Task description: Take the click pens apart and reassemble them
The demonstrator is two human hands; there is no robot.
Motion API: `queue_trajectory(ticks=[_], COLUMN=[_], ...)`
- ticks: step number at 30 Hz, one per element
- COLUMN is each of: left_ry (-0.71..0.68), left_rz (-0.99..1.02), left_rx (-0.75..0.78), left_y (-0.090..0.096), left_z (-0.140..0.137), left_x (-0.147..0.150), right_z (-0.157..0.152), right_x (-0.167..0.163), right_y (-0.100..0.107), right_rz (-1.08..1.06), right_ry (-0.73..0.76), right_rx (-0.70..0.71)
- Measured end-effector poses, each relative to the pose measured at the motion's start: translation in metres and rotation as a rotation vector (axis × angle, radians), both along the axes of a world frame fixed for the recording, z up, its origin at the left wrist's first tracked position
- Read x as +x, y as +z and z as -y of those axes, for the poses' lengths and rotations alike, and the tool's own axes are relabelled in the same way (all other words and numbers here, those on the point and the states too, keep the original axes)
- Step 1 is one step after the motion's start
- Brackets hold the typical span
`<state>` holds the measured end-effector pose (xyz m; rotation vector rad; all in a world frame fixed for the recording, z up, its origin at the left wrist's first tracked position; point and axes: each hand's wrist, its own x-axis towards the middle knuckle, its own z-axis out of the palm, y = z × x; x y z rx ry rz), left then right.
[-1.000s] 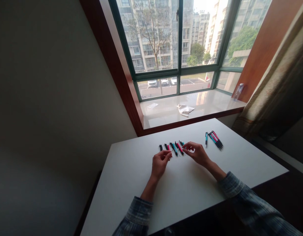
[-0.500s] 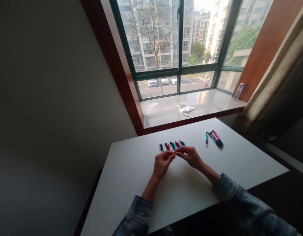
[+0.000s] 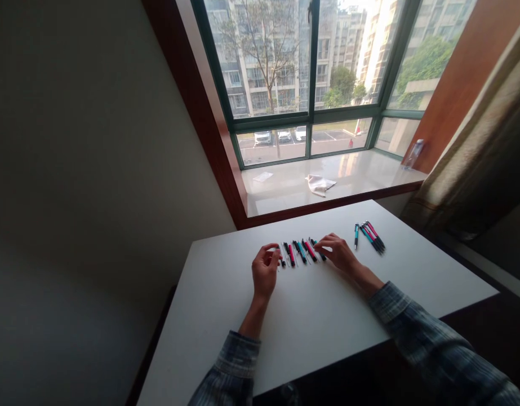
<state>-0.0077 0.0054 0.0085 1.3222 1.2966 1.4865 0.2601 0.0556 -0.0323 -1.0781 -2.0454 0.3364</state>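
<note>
A row of disassembled pens (image 3: 302, 252) lies across the white table, with black, pink and blue parts and thin clear rods between them. My left hand (image 3: 266, 272) is at the row's left end, fingers bent and thumb apart from them, beside a black pen part (image 3: 283, 262). At the right end, my right hand (image 3: 336, 251) has thumb and fingertips close together over a blue and black pen part (image 3: 323, 257). Whatever those fingertips hold is too small to make out.
To the right lie a single blue pen (image 3: 356, 237) and a bunch of pink and blue pens (image 3: 373, 238). The white table (image 3: 310, 327) meets a windowsill holding a crumpled cloth (image 3: 320, 185), a paper (image 3: 263, 176) and a clear bottle (image 3: 413, 154). A curtain hangs at right.
My hands were together in front of the row, fingertips meeting. They have parted, left hand to the left and right hand to the right, uncovering the pen parts.
</note>
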Motion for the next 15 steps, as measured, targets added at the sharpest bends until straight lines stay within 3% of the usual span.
queue_trajectory(ticks=[7,15], left_ry=[0.098,0.104], left_rz=[0.073,0.075], left_rx=[0.002,-0.001], left_y=[-0.003,-0.005], left_z=[-0.008,-0.009], left_x=[-0.013,-0.015], right_z=[-0.004,-0.004], right_x=[-0.001,0.000], right_y=[0.001,-0.001], right_rz=[0.021,0.032], right_ry=[-0.014,-0.015], right_rx=[-0.019,-0.030])
